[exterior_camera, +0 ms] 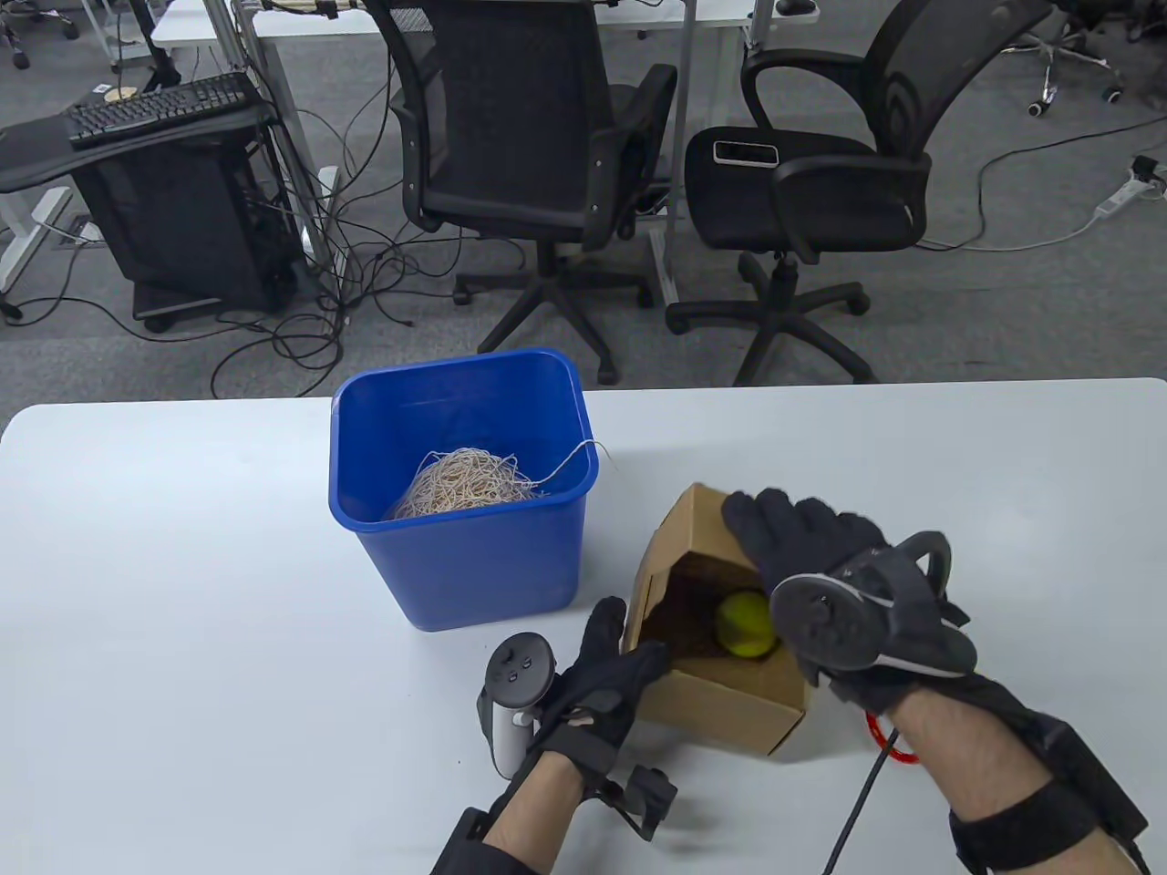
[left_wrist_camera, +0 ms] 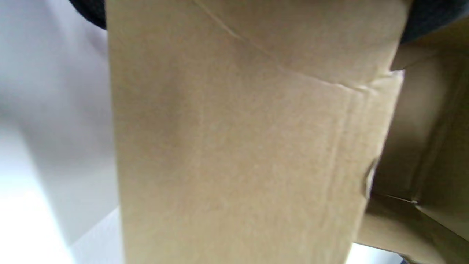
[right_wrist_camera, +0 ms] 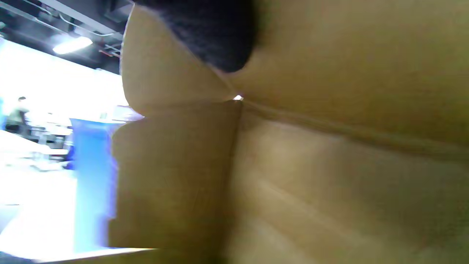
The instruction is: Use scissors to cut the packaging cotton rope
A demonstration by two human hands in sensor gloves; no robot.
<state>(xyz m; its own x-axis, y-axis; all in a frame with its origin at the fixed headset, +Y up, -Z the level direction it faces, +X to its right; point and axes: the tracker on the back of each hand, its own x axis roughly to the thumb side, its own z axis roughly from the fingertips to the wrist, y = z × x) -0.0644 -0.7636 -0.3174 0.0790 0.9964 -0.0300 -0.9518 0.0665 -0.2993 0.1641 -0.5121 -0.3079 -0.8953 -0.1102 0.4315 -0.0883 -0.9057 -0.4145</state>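
Observation:
A tangle of beige cotton rope (exterior_camera: 460, 488) lies inside a blue bin (exterior_camera: 474, 574), with one strand hanging over its right rim. An open cardboard box (exterior_camera: 729, 706) sits right of the bin with a yellow-green tennis ball (exterior_camera: 743, 624) inside. My left hand (exterior_camera: 629, 638) grips the box's left flap, thumb inside, fingers outside. My right hand (exterior_camera: 784, 547) lies over the box's far flap and holds it; its thumb is hidden. The left wrist view shows the flap (left_wrist_camera: 234, 146) close up. The right wrist view shows cardboard (right_wrist_camera: 329, 165) and one fingertip (right_wrist_camera: 216, 36). I see no scissors.
A red loop (exterior_camera: 889, 740) and a black cable (exterior_camera: 857, 811) lie on the white table (exterior_camera: 182, 592) under my right wrist. The blue bin also shows in the right wrist view (right_wrist_camera: 91, 176). Two office chairs (exterior_camera: 547, 155) stand beyond the table's far edge.

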